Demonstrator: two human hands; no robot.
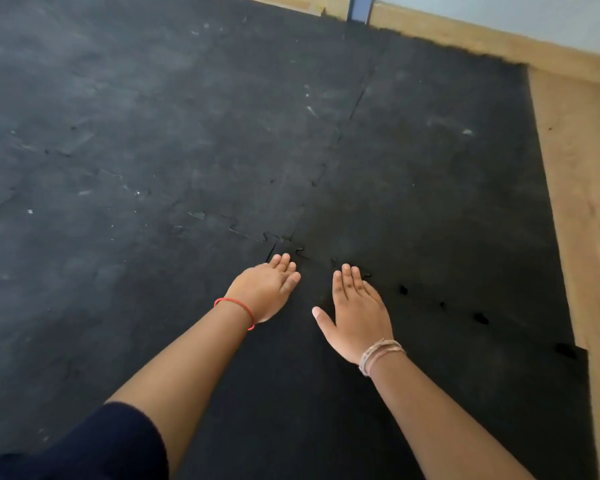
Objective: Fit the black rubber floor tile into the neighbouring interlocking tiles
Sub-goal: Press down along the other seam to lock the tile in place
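The black rubber floor tile [465,393] lies flat at the lower right, under both forearms. My left hand [267,289] rests palm down at its far left corner, fingers together, where several tiles meet. My right hand [355,317] lies flat on the tile's far edge, thumb spread. Along that edge the toothed seam [440,304] to the far right tile [447,185] shows small dark gaps between the teeth. Greyer, dusty neighbouring tiles [118,133] lie to the left, their jigsaw seams closed.
Bare wooden floor [582,202] runs along the right side of the mat. A wooden skirting and pale wall [499,19] close the far side, with a grey post [359,8] standing at the mat's far edge. A dark sleeve [84,452] fills the lower left.
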